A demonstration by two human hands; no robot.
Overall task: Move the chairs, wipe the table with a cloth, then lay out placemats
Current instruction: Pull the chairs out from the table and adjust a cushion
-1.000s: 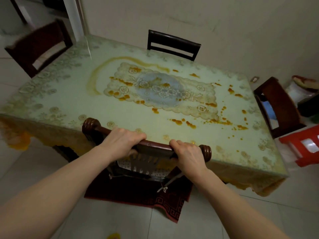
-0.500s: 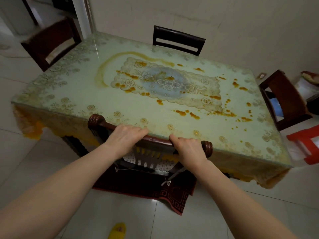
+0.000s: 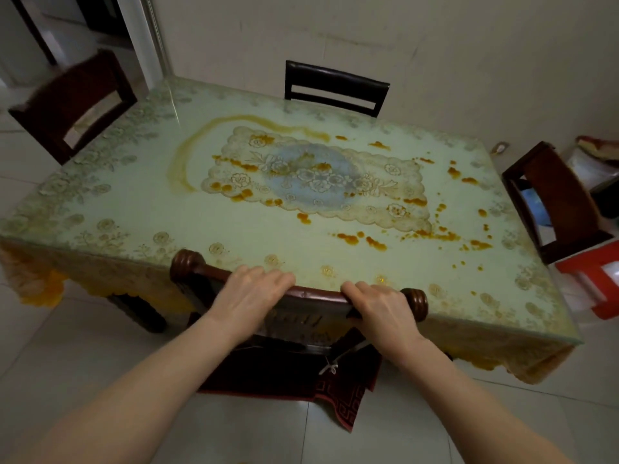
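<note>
Head view. The near dark red-brown wooden chair (image 3: 318,292) stands tucked against the near edge of the rectangular table (image 3: 140,202) with its pale green floral cover. The chair's seat and legs are largely hidden by the forearms and the hanging cloth.

The left hand (image 3: 249,289) grips the curved top rail left of centre. The right hand (image 3: 382,306) grips it beside the right end knob.

Orange stains (image 3: 375,241) are scattered over the table. The black slat-back chair (image 3: 335,87) at the far side is partly cut off by the table.

Against half a second ago, both grips are unchanged and the rail is still at the table edge. The yellow object on the floor has left view.
</note>
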